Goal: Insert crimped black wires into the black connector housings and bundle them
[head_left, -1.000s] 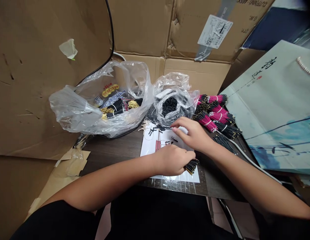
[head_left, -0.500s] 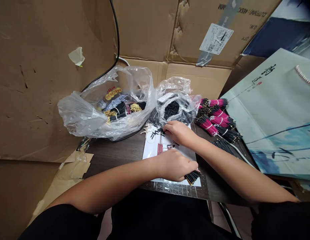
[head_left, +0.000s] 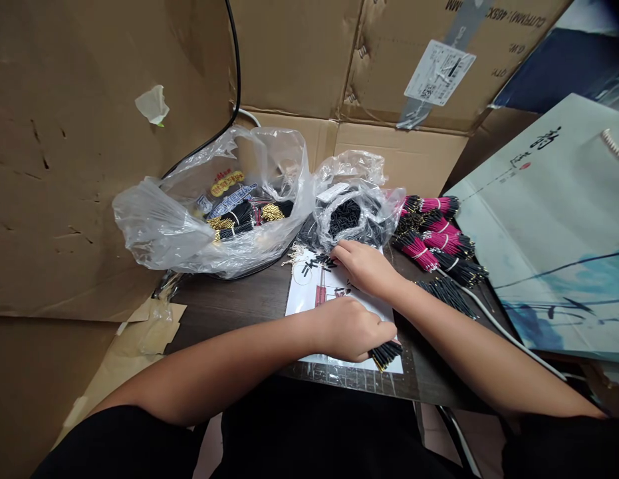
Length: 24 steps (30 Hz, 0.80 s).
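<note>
My left hand [head_left: 350, 329] is closed around a bundle of thin black wires [head_left: 386, 354] near the table's front edge; gold-coloured tips show at its lower end. Farther back, my right hand [head_left: 365, 269] reaches over a white printed sheet [head_left: 302, 301]. Its fingers are bent together at a scatter of short black tubes [head_left: 320, 261], and what they pinch is hidden. Just behind the fingertips stands a clear plastic bag [head_left: 322, 216] with its mouth open, full of the same kind of small black pieces [head_left: 345, 216].
Pink and black wire bundles [head_left: 441, 229] are piled at the right, with loose dark wires [head_left: 446, 296] in front. A larger plastic bag [head_left: 154, 233] holds gold-tipped bundles. Cardboard [head_left: 284, 60] walls the back and left. A pale paper bag [head_left: 553, 233] leans at right, beside a white cable [head_left: 493, 322].
My right hand has moved left and down onto the loose black tubes, its fingers drawing together. My left hand keeps the wire bundle almost in place. The view has shifted slightly.
</note>
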Each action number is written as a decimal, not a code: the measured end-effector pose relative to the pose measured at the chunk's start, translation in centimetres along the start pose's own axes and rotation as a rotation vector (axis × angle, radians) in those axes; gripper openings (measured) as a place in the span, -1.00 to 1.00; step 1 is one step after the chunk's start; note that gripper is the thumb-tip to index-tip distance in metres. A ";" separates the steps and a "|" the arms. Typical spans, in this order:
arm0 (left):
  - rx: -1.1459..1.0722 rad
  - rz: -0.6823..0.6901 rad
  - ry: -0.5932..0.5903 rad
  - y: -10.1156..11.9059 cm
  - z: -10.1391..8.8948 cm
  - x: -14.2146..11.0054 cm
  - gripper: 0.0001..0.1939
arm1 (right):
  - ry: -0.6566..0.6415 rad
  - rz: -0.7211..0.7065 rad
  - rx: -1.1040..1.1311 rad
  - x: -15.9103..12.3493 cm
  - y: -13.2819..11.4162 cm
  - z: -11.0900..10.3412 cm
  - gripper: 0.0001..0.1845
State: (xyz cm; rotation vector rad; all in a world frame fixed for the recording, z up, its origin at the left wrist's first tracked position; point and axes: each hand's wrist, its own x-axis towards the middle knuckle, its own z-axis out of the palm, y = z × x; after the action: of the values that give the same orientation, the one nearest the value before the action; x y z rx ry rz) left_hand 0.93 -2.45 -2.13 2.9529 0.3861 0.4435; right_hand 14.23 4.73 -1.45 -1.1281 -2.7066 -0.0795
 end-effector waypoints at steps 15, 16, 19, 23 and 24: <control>-0.064 0.050 0.268 -0.5 -0.4 -0.1 -0.81 | 0.016 0.270 0.198 -6.1 -0.4 -1.4 -0.89; -0.064 0.044 0.326 -0.4 -0.4 -0.1 -0.77 | 0.007 0.316 0.230 -6.5 -0.8 -1.4 -0.89; -0.110 -0.017 0.466 -0.4 -0.7 0.0 -0.71 | -0.013 0.374 0.259 -6.8 -1.8 -1.4 -0.84; -0.246 -0.094 0.558 -0.7 -1.1 -0.1 -0.79 | -0.040 0.375 0.241 -6.5 -2.6 -1.1 -0.84; -0.272 -0.114 0.562 -0.9 -1.2 -0.2 -0.82 | -0.044 0.374 0.232 -6.4 -2.6 -1.1 -0.85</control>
State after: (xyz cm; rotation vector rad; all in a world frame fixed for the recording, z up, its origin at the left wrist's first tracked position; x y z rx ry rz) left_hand 0.21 -1.56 -1.13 2.4870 0.4984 1.2058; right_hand 16.91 -1.71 -1.69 -1.5458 -2.4100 0.3099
